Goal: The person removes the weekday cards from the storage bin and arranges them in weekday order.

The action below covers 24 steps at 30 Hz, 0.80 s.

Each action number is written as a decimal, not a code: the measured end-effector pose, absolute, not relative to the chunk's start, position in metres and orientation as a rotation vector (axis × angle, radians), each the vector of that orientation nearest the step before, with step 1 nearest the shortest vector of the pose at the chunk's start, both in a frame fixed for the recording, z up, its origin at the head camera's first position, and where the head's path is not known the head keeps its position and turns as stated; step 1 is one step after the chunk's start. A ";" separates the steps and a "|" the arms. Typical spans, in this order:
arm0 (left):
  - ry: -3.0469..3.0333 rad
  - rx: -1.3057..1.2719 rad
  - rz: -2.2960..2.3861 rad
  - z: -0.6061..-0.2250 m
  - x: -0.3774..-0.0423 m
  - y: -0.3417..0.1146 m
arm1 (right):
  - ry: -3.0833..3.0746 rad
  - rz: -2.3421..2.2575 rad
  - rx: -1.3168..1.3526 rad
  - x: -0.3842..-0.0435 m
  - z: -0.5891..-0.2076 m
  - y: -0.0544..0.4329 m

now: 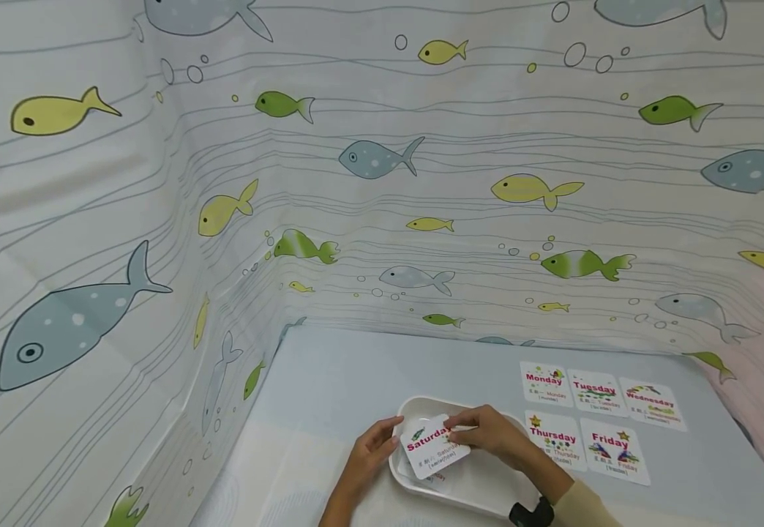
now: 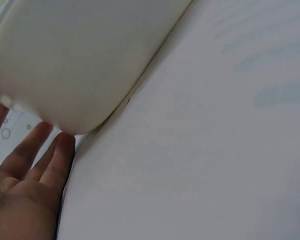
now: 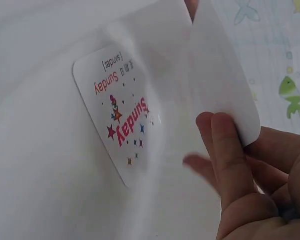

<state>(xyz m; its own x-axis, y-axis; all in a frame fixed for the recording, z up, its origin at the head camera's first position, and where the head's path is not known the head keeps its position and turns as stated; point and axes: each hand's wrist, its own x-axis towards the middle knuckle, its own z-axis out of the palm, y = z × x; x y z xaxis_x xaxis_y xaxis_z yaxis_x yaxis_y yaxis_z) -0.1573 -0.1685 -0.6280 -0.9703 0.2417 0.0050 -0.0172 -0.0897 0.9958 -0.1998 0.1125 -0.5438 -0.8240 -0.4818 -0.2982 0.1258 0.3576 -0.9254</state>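
A white Saturday card is held tilted above the shallow white tray. My right hand pinches the card at its right edge between thumb and fingers; in the right wrist view the card's blank back shows. Beneath it a Sunday card lies inside the tray, mostly covered in the head view. My left hand is at the tray's left end. Its fingers, fairly straight, touch the tray's outer wall in the left wrist view.
To the tray's right, Monday, Tuesday and Wednesday cards form a row on the pale table. Thursday and Friday cards lie below them. Fish-patterned cloth hangs behind and at left.
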 end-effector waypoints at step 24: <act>2.012 0.241 2.186 -0.629 -0.157 -0.168 | 1.924 -1.856 -0.147 -0.176 -0.530 0.189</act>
<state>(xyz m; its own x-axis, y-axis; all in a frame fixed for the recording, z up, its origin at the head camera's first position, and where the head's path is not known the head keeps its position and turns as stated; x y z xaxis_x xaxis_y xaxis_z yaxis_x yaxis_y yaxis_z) -0.1574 -0.1676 -0.6290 -0.9741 0.2259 0.0097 -0.0091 -0.0819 0.9966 -0.1760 0.1890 -0.5299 -0.8885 -0.3851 -0.2495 0.2357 0.0836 -0.9682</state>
